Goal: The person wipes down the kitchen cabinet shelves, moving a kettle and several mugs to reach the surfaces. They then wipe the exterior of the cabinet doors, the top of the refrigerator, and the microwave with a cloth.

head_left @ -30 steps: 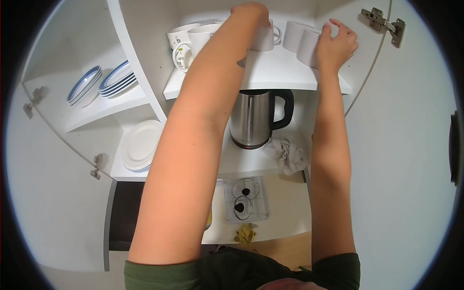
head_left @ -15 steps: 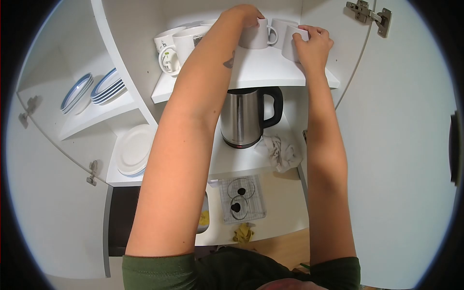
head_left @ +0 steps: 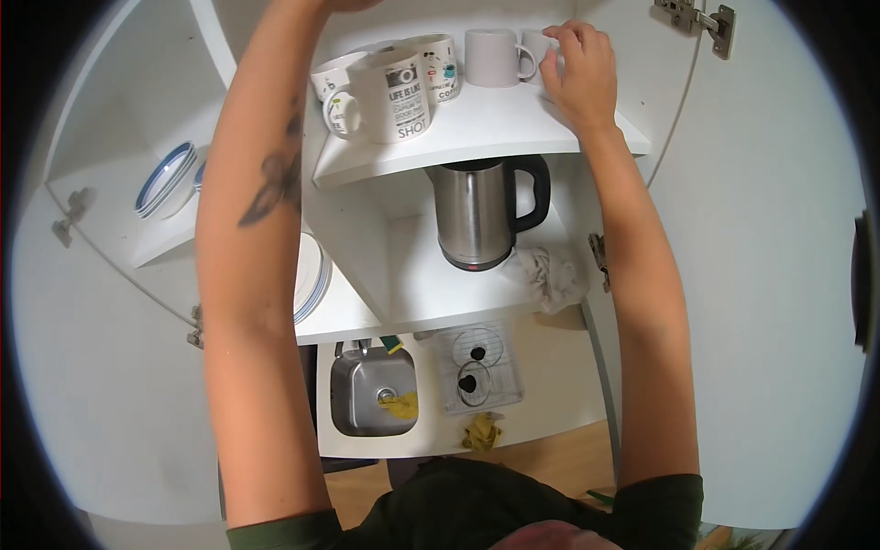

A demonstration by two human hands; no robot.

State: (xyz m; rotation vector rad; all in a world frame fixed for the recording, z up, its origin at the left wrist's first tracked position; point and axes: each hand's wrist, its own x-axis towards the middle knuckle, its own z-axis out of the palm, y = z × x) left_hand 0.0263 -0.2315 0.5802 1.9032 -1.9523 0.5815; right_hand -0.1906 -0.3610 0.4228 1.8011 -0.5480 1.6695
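Observation:
My right hand is on the upper shelf, its fingers and thumb curled around the right side of a plain grey mug. Most of that mug hides behind the hand and a neighbouring grey mug, whose handle points right. Only a sliver of my left hand shows at the top edge; its fingers are out of frame. Below it on the same shelf stand a white mug with black lettering, a mug with coloured drawings and another printed mug.
Under the mugs, a steel kettle stands beside a crumpled cloth. Bowls and plates fill the left shelves. Lower down are a sink, a tray with glass lids and a yellow cloth. The right cabinet door stands open.
My left hand has left the grey mug and moved up and left, uncovering the printed mugs. My right hand has shifted slightly up and left with the mug at its fingers.

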